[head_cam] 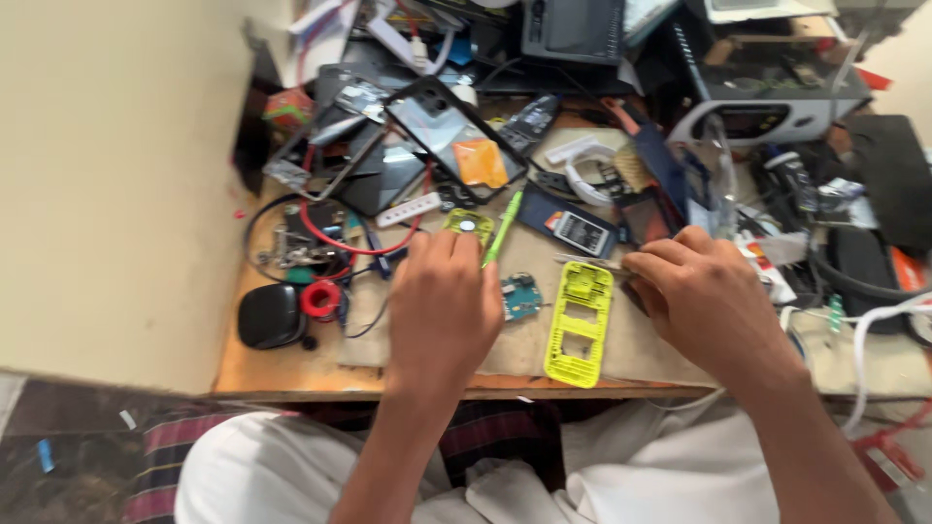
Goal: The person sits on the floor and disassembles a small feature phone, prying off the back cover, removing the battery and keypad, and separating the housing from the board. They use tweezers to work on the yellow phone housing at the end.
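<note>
My left hand (442, 301) rests on the workbench with its fingers curled beside a small teal circuit board (521, 296); whether it grips the board I cannot tell. Just beyond its fingertips lie a small yellow-green phone part (469, 225) and a green screwdriver (503, 228). My right hand (704, 296) is closed on thin metal tweezers (582, 261), whose tips point left above a yellow-green phone frame (579, 325) lying flat on the bench.
The wooden bench (291, 364) is crowded: a dark phone back cover (456, 136), a battery (573, 228), red wire (335, 238), a black pouch (270, 315), white cables (874, 335), grey equipment (767, 107) at the back. A beige wall (116, 175) stands left.
</note>
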Demonstrator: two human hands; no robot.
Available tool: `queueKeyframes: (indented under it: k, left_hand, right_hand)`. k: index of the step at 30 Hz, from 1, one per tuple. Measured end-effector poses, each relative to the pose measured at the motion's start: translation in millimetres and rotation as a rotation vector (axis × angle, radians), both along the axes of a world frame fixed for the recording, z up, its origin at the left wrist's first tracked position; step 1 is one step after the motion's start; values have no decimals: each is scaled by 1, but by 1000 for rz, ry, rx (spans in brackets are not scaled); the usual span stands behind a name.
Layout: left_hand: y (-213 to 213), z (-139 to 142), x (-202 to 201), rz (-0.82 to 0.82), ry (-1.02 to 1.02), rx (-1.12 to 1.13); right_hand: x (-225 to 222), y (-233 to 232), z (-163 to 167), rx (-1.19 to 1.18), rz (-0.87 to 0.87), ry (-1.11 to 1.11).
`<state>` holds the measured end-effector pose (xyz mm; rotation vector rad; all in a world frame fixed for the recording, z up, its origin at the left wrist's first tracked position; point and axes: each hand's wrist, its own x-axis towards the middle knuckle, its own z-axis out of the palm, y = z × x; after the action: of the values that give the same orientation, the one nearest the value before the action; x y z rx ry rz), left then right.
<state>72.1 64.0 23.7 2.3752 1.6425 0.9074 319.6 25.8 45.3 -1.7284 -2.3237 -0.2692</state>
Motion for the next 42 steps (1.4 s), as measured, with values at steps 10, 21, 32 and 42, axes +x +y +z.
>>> queueKeyframes:
  k: [10, 21, 32, 42]
  left_hand:
    - [35, -16, 2, 160, -7, -150]
    - [55, -8, 3, 156, 124, -409]
    - [16, 15, 0, 84, -145, 9]
    - [-76, 14, -6, -288, -893, -760]
  right_hand:
    - [15, 13, -12, -1, 48, 61]
    - [15, 9, 6, 4, -151, 582]
    - [-1, -24, -16, -68, 162, 1622]
    - [-31, -96, 8, -207, -110, 765]
